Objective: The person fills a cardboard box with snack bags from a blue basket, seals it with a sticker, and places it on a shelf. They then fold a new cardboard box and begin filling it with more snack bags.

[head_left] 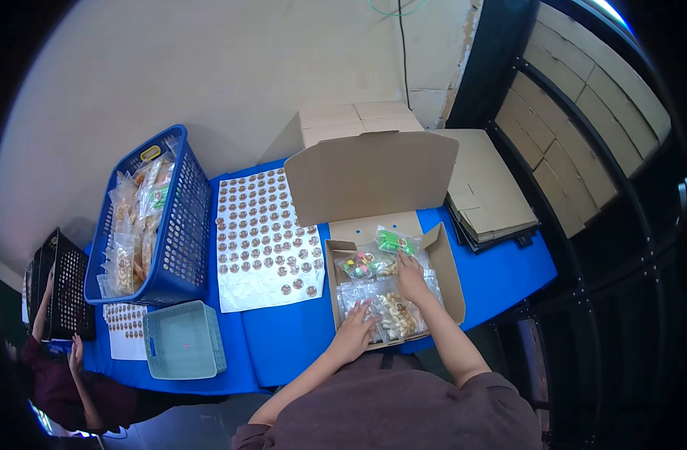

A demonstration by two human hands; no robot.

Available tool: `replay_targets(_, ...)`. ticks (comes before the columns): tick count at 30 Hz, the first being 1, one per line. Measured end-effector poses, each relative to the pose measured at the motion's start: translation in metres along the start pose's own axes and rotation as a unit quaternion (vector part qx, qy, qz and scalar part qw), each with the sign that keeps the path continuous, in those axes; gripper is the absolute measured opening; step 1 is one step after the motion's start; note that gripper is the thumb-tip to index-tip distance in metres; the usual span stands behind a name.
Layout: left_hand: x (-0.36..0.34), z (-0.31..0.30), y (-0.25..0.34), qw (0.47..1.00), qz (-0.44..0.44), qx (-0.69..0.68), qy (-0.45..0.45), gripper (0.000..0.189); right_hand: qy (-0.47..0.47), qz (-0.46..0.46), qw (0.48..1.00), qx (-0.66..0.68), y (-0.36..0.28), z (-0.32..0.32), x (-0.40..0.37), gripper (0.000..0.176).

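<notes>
An open cardboard box (456, 289), its lid (373, 176) raised, stands in front of me on the blue-covered table. Clear plastic packets of snacks lie inside, among them a packet of pale nut-like pieces (396, 311), a packet of colourful pieces (358, 264) and a green packet (393, 241) at the back. My left hand (352, 335) rests with fingers spread on the clear packets at the box's front left. Fingers outstretched, my right hand (412, 279) touches the packets just below the green one; its fingertips are partly hard to make out.
A blue basket (186, 225) full of snack packets stands left, beside a sheet of round stickers (268, 240). Before it sits a pale green tray (184, 341). Flat cardboard (493, 187) is stacked right. Another person (73, 382) works at a black basket (70, 285), far left.
</notes>
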State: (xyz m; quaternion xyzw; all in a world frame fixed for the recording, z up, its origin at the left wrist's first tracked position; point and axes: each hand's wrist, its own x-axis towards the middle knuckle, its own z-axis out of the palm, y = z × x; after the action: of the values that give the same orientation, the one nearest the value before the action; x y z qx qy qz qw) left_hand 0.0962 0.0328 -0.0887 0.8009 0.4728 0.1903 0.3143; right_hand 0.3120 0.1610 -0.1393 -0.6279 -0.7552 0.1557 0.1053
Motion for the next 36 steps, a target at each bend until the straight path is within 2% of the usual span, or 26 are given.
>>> replay_targets(2,0.005,-0.014,-0.003,0.996,0.062,-0.04,0.05,0.035,0.007,-0.017,1.0,0.0,-0.007,-0.011,-0.01,0.052)
replay_targets(3,0.009,-0.023,-0.003,0.996,0.061,-0.041,0.053,0.035,0.013,-0.026,1.0,0.001,-0.013,-0.021,-0.018,0.055)
replay_targets(5,0.02,-0.038,0.0,0.99,0.045,-0.036,0.131,0.035,0.003,-0.036,0.999,0.003,-0.021,-0.036,-0.035,0.052)
replay_targets(7,0.035,-0.044,-0.004,0.988,0.046,-0.029,0.144,0.037,-0.009,-0.044,0.999,0.003,-0.019,-0.035,-0.048,0.049)
replay_targets(11,0.074,-0.033,-0.026,0.99,0.05,-0.018,0.13,0.044,-0.024,-0.058,0.998,0.011,-0.01,-0.028,-0.068,0.045)
replay_targets(13,0.092,-0.021,-0.037,0.994,-0.012,0.004,0.111,0.05,-0.036,-0.059,0.997,-0.016,-0.006,-0.027,-0.072,0.045)
replay_targets(15,0.105,-0.015,-0.046,0.992,-0.028,0.039,0.119,0.055,-0.014,-0.063,0.998,-0.014,-0.004,-0.031,-0.073,0.044)
replay_targets(17,0.112,-0.014,-0.057,0.993,-0.075,0.051,0.07,0.056,0.014,-0.052,0.998,0.042,-0.003,-0.036,-0.073,0.038)
replay_targets(19,0.114,-0.011,-0.068,0.993,-0.07,0.054,0.073,0.053,0.04,-0.044,0.997,0.052,-0.004,-0.045,-0.072,0.034)
replay_targets(20,0.112,-0.009,-0.075,0.991,-0.059,0.105,0.054,0.054,0.064,-0.038,0.995,0.062,-0.005,-0.048,-0.071,0.029)
replay_targets(23,0.101,-0.017,-0.073,0.979,-0.048,0.197,0.039,0.055,0.066,-0.041,0.996,0.053,-0.001,-0.051,-0.072,0.023)
replay_targets(24,0.097,-0.019,-0.069,0.97,-0.038,0.237,0.045,0.055,0.042,-0.042,0.997,0.053,-0.001,-0.053,-0.071,0.021)
replay_targets(27,0.094,-0.018,-0.065,0.972,-0.035,0.226,0.054,0.058,0.005,-0.044,0.994,0.095,0.0,-0.048,-0.066,0.019)
replay_targets(28,0.092,-0.028,-0.056,0.976,-0.036,0.21,0.051,0.056,0.024,-0.052,0.995,0.078,-0.007,-0.05,-0.064,0.024)
replay_targets(29,0.085,-0.04,-0.049,0.974,-0.052,0.21,0.063,0.056,0.017,-0.071,0.994,0.076,-0.014,-0.053,-0.062,0.024)
replay_targets(31,0.075,-0.074,-0.027,0.988,0.003,0.091,0.124,0.052,0.052,-0.059,0.993,0.085,-0.031,-0.063,-0.057,0.028)
replay_targets(33,0.066,-0.107,-0.03,0.975,-0.003,0.125,0.183,0.054,0.037,-0.075,0.993,0.079,-0.028,-0.058,-0.055,0.029)
replay_targets(34,0.058,-0.136,-0.027,0.968,-0.021,0.143,0.207,0.054,-0.03,-0.054,0.989,0.131,-0.023,-0.055,-0.053,0.029)
replay_targets(35,0.05,-0.161,-0.032,0.949,-0.023,0.144,0.28,0.051,-0.095,-0.03,0.978,0.182,-0.021,-0.053,-0.051,0.029)
replay_targets(36,0.038,-0.192,-0.038,0.93,-0.003,0.117,0.347,0.047,-0.06,-0.072,0.983,0.16,-0.024,-0.055,-0.051,0.028)
